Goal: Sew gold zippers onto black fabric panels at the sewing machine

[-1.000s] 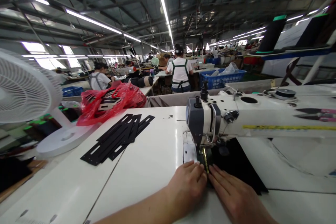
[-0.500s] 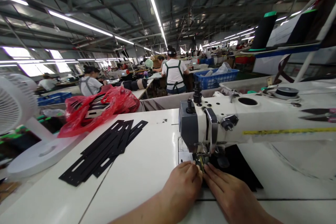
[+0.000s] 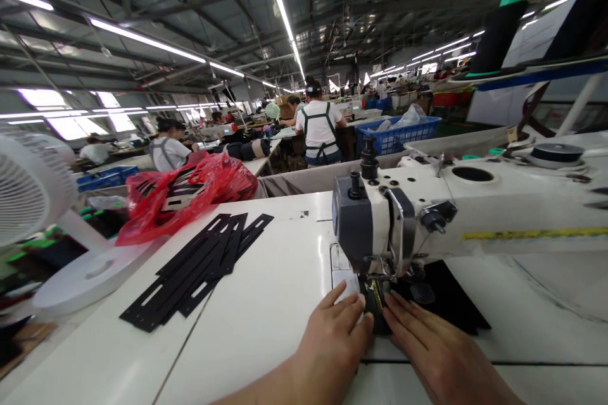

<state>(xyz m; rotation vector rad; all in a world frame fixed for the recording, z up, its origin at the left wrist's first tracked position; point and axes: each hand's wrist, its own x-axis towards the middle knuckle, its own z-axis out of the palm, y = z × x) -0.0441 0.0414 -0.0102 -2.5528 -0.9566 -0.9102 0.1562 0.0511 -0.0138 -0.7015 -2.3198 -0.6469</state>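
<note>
A zipper with gold teeth [image 3: 378,296] on dark tape lies beneath the presser foot of a white and grey sewing machine [image 3: 354,218]. To the zipper's left, my left hand [image 3: 335,332] rests on the machine bed, fingers apart, the thumb beside the zipper's edge. Flat along the other side lies my right hand [image 3: 434,342], its fingertips at the zipper and its fingers stretched out over black fabric [image 3: 451,297]. That fabric spreads out to the right under the machine arm. The needle's tip is hidden behind the machine's metal parts.
Black slotted strips [image 3: 194,272] lie in an overlapping pile on the white table [image 3: 266,304]. Behind them sits a red plastic bag [image 3: 223,178], next to a white fan [image 3: 71,228]. Thread cones [image 3: 496,35] stand at the right. Co-workers sit beyond, by a blue basket [image 3: 403,134].
The fingers of my left hand have spread from a closed pinch beside the zipper. More of the gold teeth shows. The view has shifted slightly, so the scene sits further right.
</note>
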